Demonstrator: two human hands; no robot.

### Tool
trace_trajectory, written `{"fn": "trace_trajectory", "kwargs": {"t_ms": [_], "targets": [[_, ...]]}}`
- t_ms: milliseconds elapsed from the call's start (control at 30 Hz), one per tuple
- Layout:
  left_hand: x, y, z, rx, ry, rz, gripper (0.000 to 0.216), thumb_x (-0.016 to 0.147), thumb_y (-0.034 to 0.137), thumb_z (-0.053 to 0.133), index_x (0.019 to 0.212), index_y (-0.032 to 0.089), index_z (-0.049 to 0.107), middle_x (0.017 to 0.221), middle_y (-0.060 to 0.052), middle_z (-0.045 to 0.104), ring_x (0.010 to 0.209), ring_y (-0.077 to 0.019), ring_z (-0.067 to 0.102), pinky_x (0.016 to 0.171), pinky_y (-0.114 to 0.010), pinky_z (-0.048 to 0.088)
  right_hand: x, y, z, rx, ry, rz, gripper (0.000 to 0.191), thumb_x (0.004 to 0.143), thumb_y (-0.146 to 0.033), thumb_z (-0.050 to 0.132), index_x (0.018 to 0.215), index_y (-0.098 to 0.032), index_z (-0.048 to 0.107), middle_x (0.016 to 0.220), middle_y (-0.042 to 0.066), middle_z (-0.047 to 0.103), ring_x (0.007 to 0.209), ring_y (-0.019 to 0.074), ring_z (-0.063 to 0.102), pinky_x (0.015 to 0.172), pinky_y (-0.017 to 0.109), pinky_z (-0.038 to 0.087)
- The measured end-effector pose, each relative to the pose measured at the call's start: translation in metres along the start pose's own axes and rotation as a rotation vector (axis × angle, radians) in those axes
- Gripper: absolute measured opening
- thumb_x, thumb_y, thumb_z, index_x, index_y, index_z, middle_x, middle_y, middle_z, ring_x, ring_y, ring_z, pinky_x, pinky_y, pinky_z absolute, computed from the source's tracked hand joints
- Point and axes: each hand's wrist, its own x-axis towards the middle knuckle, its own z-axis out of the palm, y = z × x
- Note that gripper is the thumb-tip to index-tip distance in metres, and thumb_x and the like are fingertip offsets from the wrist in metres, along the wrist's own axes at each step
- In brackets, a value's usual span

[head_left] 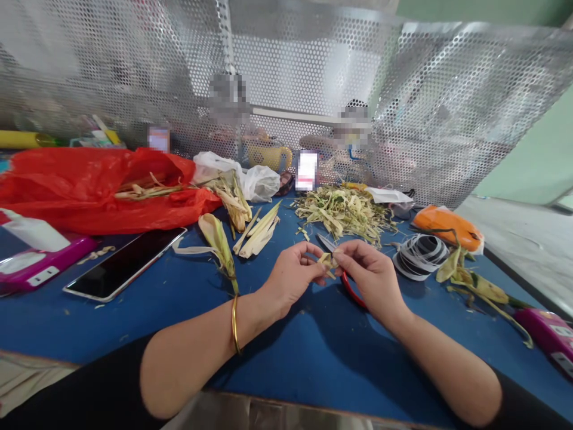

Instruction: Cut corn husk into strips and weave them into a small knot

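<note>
Husk piece (pixel 326 261), just left of the scissors' red handle (pixel 353 294), pinched by left hand (pixel 292 273) and right hand (pixel 370 272); close-set grips should steady it, skin best kept clear of the far-side blade (pixel 326 242).

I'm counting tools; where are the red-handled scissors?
In the head view, the scissors are just right of centre, partly hidden behind the right hand, below the shredded pile.

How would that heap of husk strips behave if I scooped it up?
The heap would probably feel light for its size: it looks like thin strips, loosely piled. It would likely shed bits, since scraps already lie at its edge. Pushed, it may spread, as no tie shows around it.
</note>
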Motion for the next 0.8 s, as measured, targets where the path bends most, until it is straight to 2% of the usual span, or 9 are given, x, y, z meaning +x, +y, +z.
{"fn": "trace_trajectory", "kwargs": {"t_ms": [300,500,633,800], "targets": [[0.001,-0.003,0.002,0.096,0.005,0.038,0.015,0.069,0.006,0.067,0.074,0.015,0.057,0.058,0.002,0.062,0.049,-0.0087,0.057,0.053,-0.020,0.046,0.003,0.000,0.001,-0.017,-0.070,0.221,0.033,0.060,-0.044,0.080,0.061,-0.016,0.062,0.055,-0.002,0.058,0.052,0.0104,0.048,0.051,0.023,0.037],[0.002,-0.009,-0.001,0.234,-0.017,0.110,0.014,0.073,0.018,0.069,0.078,0.016,0.056,0.061,0.001,0.062,0.053,-0.0116,0.059,0.054,-0.023,0.049,0.005,-0.001,0.000,0.111,-0.073,0.389,0.030,0.052,-0.034,0.082,0.057,-0.015,0.060,0.050,-0.004,0.056,0.045,0.0074,0.046,0.046,0.022,0.036],[0.002,-0.012,-0.004,0.362,-0.032,0.174,0.014,0.074,0.023,0.067,0.079,0.019,0.055,0.061,0.002,0.060,0.054,-0.0128,0.060,0.054,-0.023,0.049,0.005,0.002,-0.001,0.134,-0.083,0.414,0.023,0.055,-0.028,0.079,0.056,-0.016,0.059,0.046,-0.005,0.054,0.042,0.0071,0.046,0.045,0.021,0.037],[0.001,-0.013,-0.007,0.540,-0.039,0.255,0.011,0.075,0.020,0.062,0.083,0.022,0.055,0.063,0.002,0.062,0.057,-0.0144,0.061,0.054,-0.023,0.045,0.005,0.003,-0.002,0.083,-0.101,0.395,0.021,0.057,-0.027,0.078,0.056,-0.015,0.061,0.047,-0.003,0.056,0.043,0.0072,0.048,0.046,0.021,0.040]]}}
